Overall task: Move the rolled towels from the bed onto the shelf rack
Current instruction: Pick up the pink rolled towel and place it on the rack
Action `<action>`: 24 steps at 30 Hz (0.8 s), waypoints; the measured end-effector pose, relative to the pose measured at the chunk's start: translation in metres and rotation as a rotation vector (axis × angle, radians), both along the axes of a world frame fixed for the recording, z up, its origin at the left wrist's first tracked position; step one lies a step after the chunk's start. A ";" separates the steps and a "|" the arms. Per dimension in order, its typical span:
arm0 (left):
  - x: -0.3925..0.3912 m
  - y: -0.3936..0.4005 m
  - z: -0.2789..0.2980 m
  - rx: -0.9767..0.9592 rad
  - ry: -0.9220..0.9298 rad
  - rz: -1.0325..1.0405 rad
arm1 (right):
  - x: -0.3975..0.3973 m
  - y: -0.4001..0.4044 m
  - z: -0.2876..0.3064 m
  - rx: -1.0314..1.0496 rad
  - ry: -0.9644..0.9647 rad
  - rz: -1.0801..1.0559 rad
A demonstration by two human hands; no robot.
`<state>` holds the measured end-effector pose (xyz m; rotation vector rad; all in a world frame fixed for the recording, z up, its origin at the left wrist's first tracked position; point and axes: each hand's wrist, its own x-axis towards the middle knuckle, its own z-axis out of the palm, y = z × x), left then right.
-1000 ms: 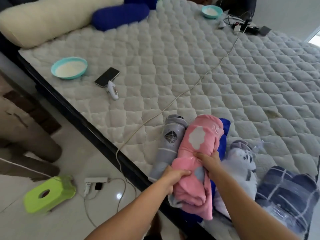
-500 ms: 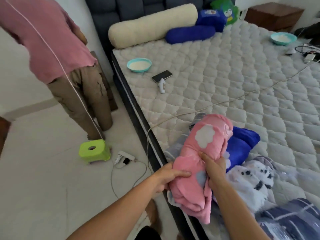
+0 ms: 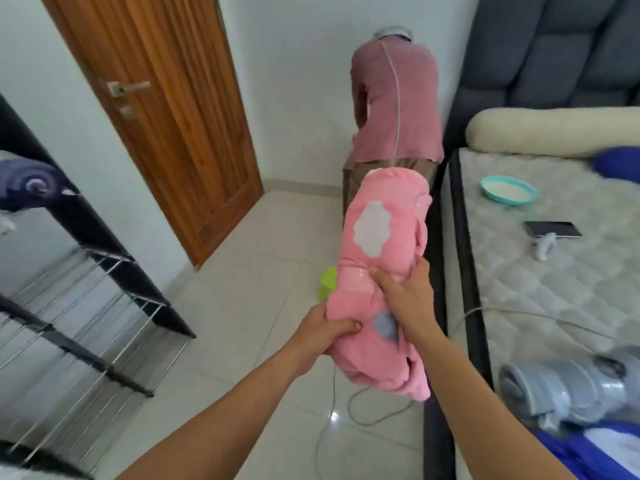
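Over floor: 1 pink towel [image 3: 377,271] | 2 hands, left [image 3: 320,329], right [image 3: 405,299], gripping

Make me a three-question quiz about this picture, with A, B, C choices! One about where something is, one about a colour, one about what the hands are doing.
1. Where is the phone?
A. on the bed
B. on the floor
C. on the shelf rack

2. What colour is the towel being carried?
A. green
B. pink
C. yellow

3. How is that towel held?
A. one hand
B. both hands
C. not held

Answers:
1 A, it lies on the quilted mattress.
2 B, the rolled towel is pink.
3 B, left hand and right hand both grip it.
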<state>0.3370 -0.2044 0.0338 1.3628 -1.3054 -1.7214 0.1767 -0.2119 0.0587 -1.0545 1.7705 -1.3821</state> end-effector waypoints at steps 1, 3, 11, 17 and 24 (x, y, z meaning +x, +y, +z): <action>0.028 -0.001 0.007 -0.032 0.014 0.066 | 0.028 -0.010 0.009 -0.018 0.040 0.071; 0.087 0.000 0.016 -0.076 0.044 0.214 | 0.090 -0.024 0.029 -0.059 0.115 0.212; 0.308 0.032 0.042 -0.146 0.169 0.633 | 0.344 -0.035 0.078 -0.281 0.230 0.633; 0.431 0.066 0.041 -0.261 0.143 0.950 | 0.493 -0.027 0.085 -0.325 0.264 0.861; 0.540 0.079 0.054 -0.327 0.081 1.273 | 0.645 -0.044 0.091 -0.373 0.259 1.189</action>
